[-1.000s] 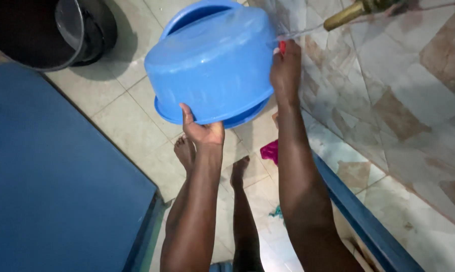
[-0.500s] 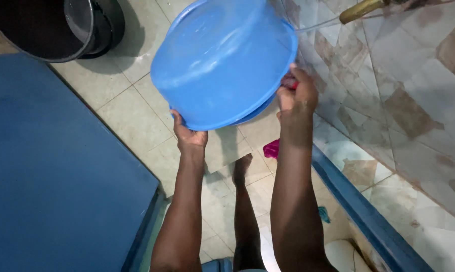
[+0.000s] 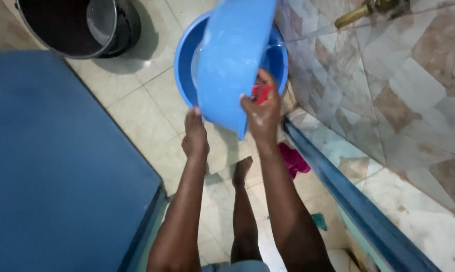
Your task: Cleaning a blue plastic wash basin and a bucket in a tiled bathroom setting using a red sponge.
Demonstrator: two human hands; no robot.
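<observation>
Right now I have a blue plastic basin (image 3: 232, 65) tipped steeply on edge, held up over a second blue basin (image 3: 187, 60) that sits on the tiled floor (image 3: 137, 100). My left hand (image 3: 195, 136) is cupped against the lower rim of the tilted basin, fingers pressed up on its outside wall. My right hand (image 3: 263, 108) is clamped on the same rim just to the right, and it also pinches something small and red (image 3: 261, 92) against the plastic; what that red thing is I cannot tell.

Inside the lower basin, beside the tilted one, a little water shows pale along the wall. Well left of the basins and further from me stands a black bucket (image 3: 81, 25), a lighter bucket nested inside it. A broad dark blue surface (image 3: 51, 166) fills the space left of my arms. Right of the basins the tiled wall (image 3: 404, 100) rises, with a brass tap (image 3: 368, 9) jutting out above them. Below the basins, near my bare foot (image 3: 241, 168), a pink cloth (image 3: 293, 158) lies against a blue ledge (image 3: 348, 196) that runs along the foot of the wall.
</observation>
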